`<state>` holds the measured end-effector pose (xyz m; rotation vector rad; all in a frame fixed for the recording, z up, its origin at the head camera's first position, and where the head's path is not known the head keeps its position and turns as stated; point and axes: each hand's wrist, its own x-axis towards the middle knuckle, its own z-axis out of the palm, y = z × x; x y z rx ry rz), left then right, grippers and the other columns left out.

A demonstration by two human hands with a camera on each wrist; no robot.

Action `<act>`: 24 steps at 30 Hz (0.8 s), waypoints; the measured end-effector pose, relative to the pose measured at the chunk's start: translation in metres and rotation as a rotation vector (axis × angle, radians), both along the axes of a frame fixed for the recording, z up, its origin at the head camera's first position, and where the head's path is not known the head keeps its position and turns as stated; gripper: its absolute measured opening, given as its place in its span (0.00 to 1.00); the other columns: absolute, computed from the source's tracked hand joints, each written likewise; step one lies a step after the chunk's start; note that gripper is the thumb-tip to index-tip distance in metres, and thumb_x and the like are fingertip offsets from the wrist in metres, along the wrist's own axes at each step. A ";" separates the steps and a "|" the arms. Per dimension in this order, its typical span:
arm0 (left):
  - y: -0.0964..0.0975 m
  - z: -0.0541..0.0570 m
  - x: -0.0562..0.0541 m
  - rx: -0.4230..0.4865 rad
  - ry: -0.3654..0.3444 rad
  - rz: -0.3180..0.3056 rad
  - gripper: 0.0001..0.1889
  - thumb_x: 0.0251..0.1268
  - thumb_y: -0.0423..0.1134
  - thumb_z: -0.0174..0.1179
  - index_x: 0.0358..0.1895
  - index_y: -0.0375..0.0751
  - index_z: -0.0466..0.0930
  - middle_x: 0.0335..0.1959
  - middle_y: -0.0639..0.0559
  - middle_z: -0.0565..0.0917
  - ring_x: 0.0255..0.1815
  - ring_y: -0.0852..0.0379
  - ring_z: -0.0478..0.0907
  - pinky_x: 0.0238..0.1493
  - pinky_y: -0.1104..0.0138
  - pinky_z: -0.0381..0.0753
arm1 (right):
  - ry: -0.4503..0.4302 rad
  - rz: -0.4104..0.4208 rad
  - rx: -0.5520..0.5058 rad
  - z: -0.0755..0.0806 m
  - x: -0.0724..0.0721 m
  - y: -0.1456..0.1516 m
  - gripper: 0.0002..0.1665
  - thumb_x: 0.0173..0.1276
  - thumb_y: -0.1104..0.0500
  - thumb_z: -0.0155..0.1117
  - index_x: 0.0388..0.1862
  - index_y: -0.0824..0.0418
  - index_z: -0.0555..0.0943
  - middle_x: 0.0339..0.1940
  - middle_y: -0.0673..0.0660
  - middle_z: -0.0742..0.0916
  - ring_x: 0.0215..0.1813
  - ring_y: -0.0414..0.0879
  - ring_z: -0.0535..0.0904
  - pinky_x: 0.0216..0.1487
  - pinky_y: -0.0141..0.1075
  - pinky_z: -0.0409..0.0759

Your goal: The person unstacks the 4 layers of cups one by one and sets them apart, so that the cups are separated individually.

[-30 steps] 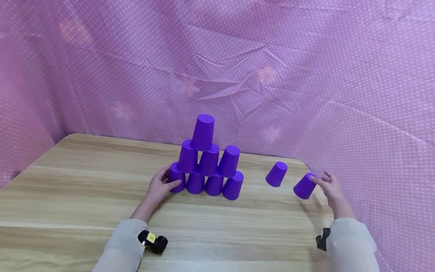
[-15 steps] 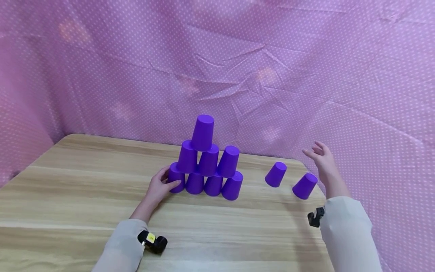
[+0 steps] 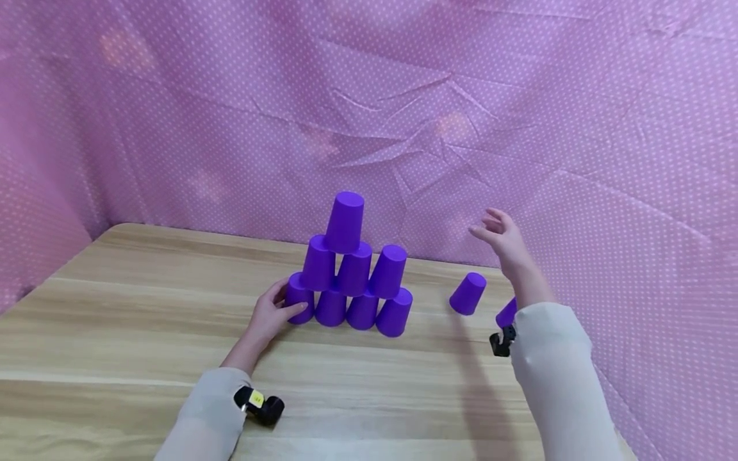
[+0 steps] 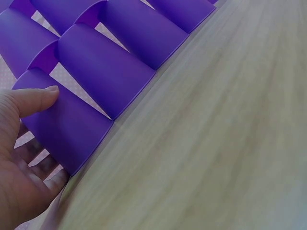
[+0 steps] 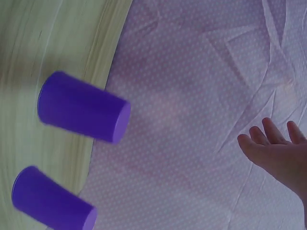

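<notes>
Upside-down purple cups stand stacked in a pyramid, several in the bottom row, three in the middle row and a single top cup [image 3: 344, 223]. My left hand [image 3: 272, 314] holds the leftmost bottom cup [image 4: 69, 122], thumb on its near face and fingers around its outer side. Raised in the air to the right, my right hand [image 3: 506, 246] has loosely spread fingers and holds nothing. Below it are two separate upside-down cups: a nearer-to-pyramid cup [image 3: 468, 294] and a farther-right cup [image 3: 506, 314], partly hidden by the right forearm in the head view.
The wooden table [image 3: 346, 397] ends at a back edge close behind the cups. A pink dotted cloth [image 3: 369, 115] hangs behind it and along both sides. Each wrist carries a small black camera, such as the left camera [image 3: 268, 410].
My right hand has let go of the far-right cup, risen, and moved left over the loose cups. My left hand and the pyramid have stayed in place.
</notes>
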<state>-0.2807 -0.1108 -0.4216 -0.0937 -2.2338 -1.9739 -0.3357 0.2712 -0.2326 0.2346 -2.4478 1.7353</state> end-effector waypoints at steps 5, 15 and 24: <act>0.000 0.001 0.000 0.004 0.002 0.005 0.32 0.50 0.30 0.60 0.61 0.35 0.58 0.58 0.34 0.62 0.58 0.43 0.58 0.58 0.56 0.58 | -0.008 0.063 0.007 0.000 -0.003 -0.028 0.43 0.55 0.60 0.61 0.66 0.63 0.49 0.63 0.64 0.61 0.63 0.55 0.53 0.63 0.46 0.49; 0.000 -0.001 -0.001 0.020 0.018 0.001 0.33 0.47 0.30 0.61 0.60 0.33 0.59 0.56 0.34 0.64 0.57 0.43 0.60 0.58 0.56 0.59 | 0.028 0.231 -0.080 -0.004 0.006 -0.082 0.38 0.56 0.64 0.58 0.64 0.64 0.54 0.60 0.63 0.66 0.61 0.52 0.59 0.62 0.41 0.55; -0.003 -0.001 -0.005 0.010 0.011 0.002 0.33 0.48 0.30 0.61 0.60 0.33 0.59 0.56 0.33 0.64 0.57 0.43 0.60 0.58 0.57 0.59 | 0.039 0.309 -0.080 0.003 0.008 -0.123 0.36 0.56 0.63 0.60 0.63 0.61 0.58 0.58 0.60 0.70 0.58 0.49 0.63 0.60 0.39 0.58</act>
